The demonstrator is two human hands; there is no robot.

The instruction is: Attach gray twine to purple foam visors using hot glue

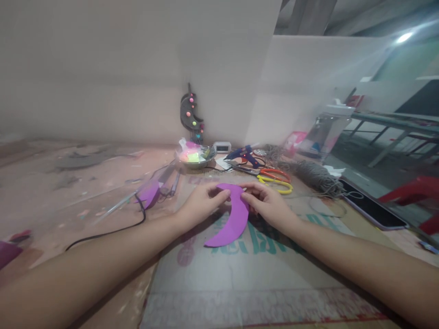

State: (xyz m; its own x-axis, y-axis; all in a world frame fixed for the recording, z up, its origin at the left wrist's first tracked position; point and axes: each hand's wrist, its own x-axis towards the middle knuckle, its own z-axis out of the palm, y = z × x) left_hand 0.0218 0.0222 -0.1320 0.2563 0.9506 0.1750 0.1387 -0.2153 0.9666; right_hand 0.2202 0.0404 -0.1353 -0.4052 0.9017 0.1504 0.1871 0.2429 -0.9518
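A purple crescent-shaped cutout [236, 217], thin like paper or foam sheet, is held up between both hands above the printed cardboard [219, 274]. My left hand [207, 201] pinches its upper left part with the thumb on top. On the other side, my right hand [264, 201] grips the outer curve near the top, thumb in front and fingers partly hidden behind. The lower tip of the crescent points down to the left. Just beyond my right hand lie scissors [274, 178] with orange and yellow handles.
Behind the hands are a bowl [195, 163] of colourful bits, a blue glue gun [245, 155] and a small white digital display [222, 147]. A dark crescent with pompoms [188, 114] leans on the wall. Grey yarn [317, 176] and a phone [373, 205] lie right; purple scrap [150, 194] lies left.
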